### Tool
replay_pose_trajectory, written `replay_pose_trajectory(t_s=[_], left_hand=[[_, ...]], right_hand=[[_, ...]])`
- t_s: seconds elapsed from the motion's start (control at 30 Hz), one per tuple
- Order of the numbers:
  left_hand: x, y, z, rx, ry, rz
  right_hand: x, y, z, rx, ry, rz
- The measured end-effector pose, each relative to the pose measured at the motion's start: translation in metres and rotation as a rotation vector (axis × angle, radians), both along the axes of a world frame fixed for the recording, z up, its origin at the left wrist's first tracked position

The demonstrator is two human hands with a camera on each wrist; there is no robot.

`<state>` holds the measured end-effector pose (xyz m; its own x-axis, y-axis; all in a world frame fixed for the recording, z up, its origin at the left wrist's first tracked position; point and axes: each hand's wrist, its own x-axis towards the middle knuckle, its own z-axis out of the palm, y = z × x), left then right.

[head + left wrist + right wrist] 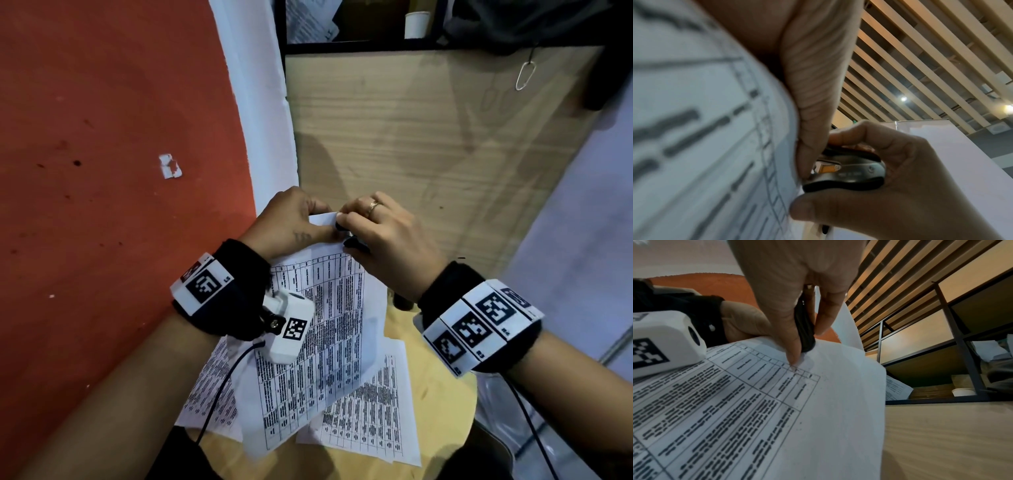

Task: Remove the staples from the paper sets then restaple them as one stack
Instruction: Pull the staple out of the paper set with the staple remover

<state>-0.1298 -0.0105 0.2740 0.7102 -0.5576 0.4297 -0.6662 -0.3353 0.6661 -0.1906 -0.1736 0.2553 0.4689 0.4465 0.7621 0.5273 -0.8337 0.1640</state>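
A stapled paper set [329, 325] printed with tables is lifted off the table, its far corner raised between both hands. My left hand [308, 219] pinches that top corner; in the left wrist view its thumb [812, 113] presses on the sheet [705, 129]. My right hand [346, 222] grips a black staple remover [352, 241] set against the same corner. Close up, the staple remover [849, 175] shows silver sides and an orange inside. In the right wrist view my fingers [789, 324] squeeze the remover [804, 331] at the paper's edge [797, 418]. The staple itself is hidden.
More printed sheets [370, 421] lie spread on the small round wooden table [442, 387] under the lifted set. A wooden cabinet panel [411, 154] stands just beyond my hands, with a shelf and a paper cup [417, 24] above. Red floor [102, 171] lies to the left.
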Motion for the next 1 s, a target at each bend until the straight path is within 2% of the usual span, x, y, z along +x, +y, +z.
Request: replay_pose_trajectory(t_s=[0.2, 0.37, 0.5, 0.67, 0.8, 1.0], left_hand=[[0.0001, -0.0011, -0.004, -0.036, 0.023, 0.033], [0.0008, 0.0008, -0.0068, -0.114, 0.178, -0.058], [-0.0006, 0.0025, -0.0048, -0.114, 0.212, -0.066], [-0.0052, 0.0055, -0.0022, -0.133, 0.295, -0.156], [-0.0068, 0.0041, -0.003, -0.18, 0.274, -0.132], [-0.0051, 0.0047, -0.0037, -0.255, 0.308, -0.118]], right_hand=[[0.0015, 0.0027, 0.001, -0.022, -0.004, -0.028], [0.003, 0.0021, 0.0016, -0.019, -0.001, -0.037], [0.0041, 0.0016, 0.0018, -0.003, -0.011, -0.023], [0.003, -0.0008, 0.002, -0.006, 0.011, -0.029], [0.0036, -0.0014, -0.0006, 0.112, 0.037, 0.016], [0.0014, -0.0045, -0.0022, 0.484, 0.15, 0.156]])
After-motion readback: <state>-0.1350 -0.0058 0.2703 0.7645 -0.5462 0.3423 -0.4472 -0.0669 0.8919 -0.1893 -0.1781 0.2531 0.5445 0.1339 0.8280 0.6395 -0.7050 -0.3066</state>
